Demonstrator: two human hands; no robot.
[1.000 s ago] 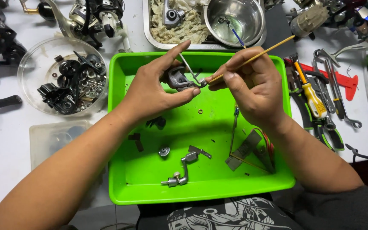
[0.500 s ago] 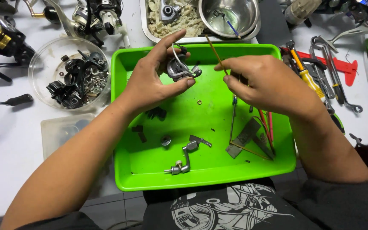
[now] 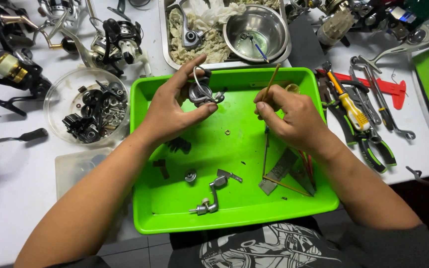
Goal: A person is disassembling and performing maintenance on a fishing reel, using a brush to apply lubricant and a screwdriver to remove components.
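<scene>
Near edge of the green tray (image 3: 234,221): crank handle (image 3: 209,198), small round part (image 3: 190,174), metal bits lying loose. Mid-tray: my left hand (image 3: 175,111) has its grip closed on the reel rotor with bail wire (image 3: 202,92), thumb under, fingers over, held just above the tray's far-left area. Right hand (image 3: 294,116) pinches a thin wooden stick (image 3: 272,79), tip up, well clear of the rotor and to its right. Risks, as I judge them: the bail could snap round under finger pressure; a tiny washer (image 3: 227,132) sits loose below and could get knocked away. Far: steel bowl (image 3: 256,27) in the metal pan; pliers and screwdriver (image 3: 348,104) on the bench at right.
</scene>
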